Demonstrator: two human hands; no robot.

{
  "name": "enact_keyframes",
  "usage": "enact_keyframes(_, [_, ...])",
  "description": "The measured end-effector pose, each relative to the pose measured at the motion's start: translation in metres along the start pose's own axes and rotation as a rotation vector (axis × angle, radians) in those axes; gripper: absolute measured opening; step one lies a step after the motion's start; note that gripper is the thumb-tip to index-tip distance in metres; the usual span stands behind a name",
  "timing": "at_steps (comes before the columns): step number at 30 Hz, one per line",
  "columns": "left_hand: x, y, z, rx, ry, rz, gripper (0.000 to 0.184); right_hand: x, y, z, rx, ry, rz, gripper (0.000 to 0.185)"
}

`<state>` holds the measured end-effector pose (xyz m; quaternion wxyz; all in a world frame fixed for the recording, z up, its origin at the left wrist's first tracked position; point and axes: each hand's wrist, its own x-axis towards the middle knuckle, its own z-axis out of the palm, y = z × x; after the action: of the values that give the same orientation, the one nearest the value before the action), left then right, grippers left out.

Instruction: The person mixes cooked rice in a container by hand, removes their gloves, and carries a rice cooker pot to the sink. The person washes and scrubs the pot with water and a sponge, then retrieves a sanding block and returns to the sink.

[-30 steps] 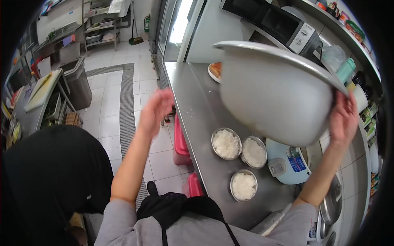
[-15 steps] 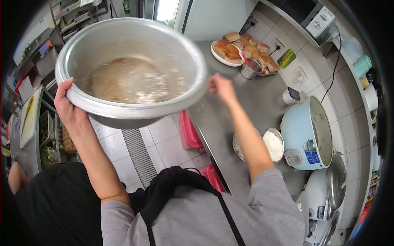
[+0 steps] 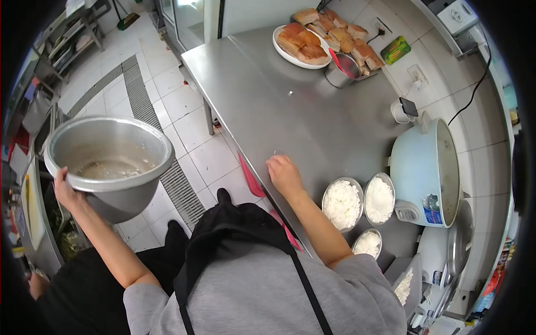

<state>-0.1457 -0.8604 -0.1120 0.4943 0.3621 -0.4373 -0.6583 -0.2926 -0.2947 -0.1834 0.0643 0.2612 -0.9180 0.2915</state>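
My left hand (image 3: pixel 70 192) grips the rim of a large metal cooking pot (image 3: pixel 125 195), held out to the left above the floor. A thin brownish residue with white bits lies on the pot's bottom. My right hand (image 3: pixel 283 174) is over the front edge of the steel table (image 3: pixel 245 95), its fingers curled together; whatever may be in them is hidden. To the right of that hand stand round bowls of white rice: one bowl (image 3: pixel 341 205), a second bowl (image 3: pixel 379 198) beside it, and a smaller bowl (image 3: pixel 367 244) nearer my body.
A light-blue rice cooker (image 3: pixel 416 173) stands open against the wall. Farther back are a plate of browned meat slabs (image 3: pixel 304 44), more slabs (image 3: pixel 340 39), and a metal cup (image 3: pixel 341 72). Another person's dark clothing (image 3: pixel 89 290) is close on my left.
The pot has come down and away to the left in my left hand. My right hand has drawn back toward the table's front edge, uncovering the rice bowls.
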Motion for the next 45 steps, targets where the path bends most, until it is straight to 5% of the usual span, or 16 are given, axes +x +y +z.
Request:
enact_keyframes(4, [0.034,-0.031,-0.019,-0.09,-0.085,-0.197,0.016,0.024,0.007,-0.012,0.302,0.039,0.384,0.014])
enact_keyframes(10, [0.045,-0.068,0.01,-0.057,-0.092,-0.291,0.02,0.019,0.0,-0.005,-0.133,0.09,0.072,0.019])
enact_keyframes(16, [0.064,-0.116,0.062,0.009,-0.126,-0.351,0.016,0.002,-0.023,-0.013,-0.067,-0.106,0.149,0.021])
enact_keyframes(19, [0.062,-0.12,0.095,0.004,-0.109,-0.364,0.016,0.01,-0.038,-0.004,0.271,-0.167,0.39,0.009])
enact_keyframes(20, [0.071,-0.128,0.1,0.005,-0.119,-0.359,0.015,0.024,-0.033,0.003,0.296,0.016,0.323,0.007])
enact_keyframes(22, [0.091,-0.144,0.106,0.01,-0.128,-0.345,0.014,0.075,-0.019,-0.004,0.445,0.193,0.738,0.009])
enact_keyframes(24, [0.092,-0.145,0.122,0.067,-0.095,-0.329,0.011,0.132,0.025,-0.01,0.477,0.438,0.746,0.009])
enact_keyframes(26, [0.105,-0.153,0.139,0.05,-0.096,-0.325,0.011,0.175,0.06,-0.012,0.131,0.55,0.758,0.012])
enact_keyframes(31, [0.142,-0.171,0.143,0.078,-0.094,-0.34,0.014,0.206,0.094,-0.002,-0.343,0.234,0.496,0.014])
enact_keyframes(35, [0.174,-0.163,0.174,0.085,-0.034,-0.293,0.016,0.228,0.083,-0.001,-0.276,0.165,0.591,0.008])
enact_keyframes(38, [0.203,-0.148,0.187,0.074,-0.007,-0.245,0.029,0.265,0.068,0.009,0.313,0.278,0.649,0.005])
enact_keyframes(41, [0.231,-0.121,0.207,0.023,0.068,-0.193,0.036,0.355,-0.026,0.029,0.588,0.299,0.566,0.007])
enact_keyframes(45, [0.299,-0.109,0.23,-0.026,0.172,-0.078,0.034,0.502,-0.14,0.105,0.857,-0.05,0.107,0.012])
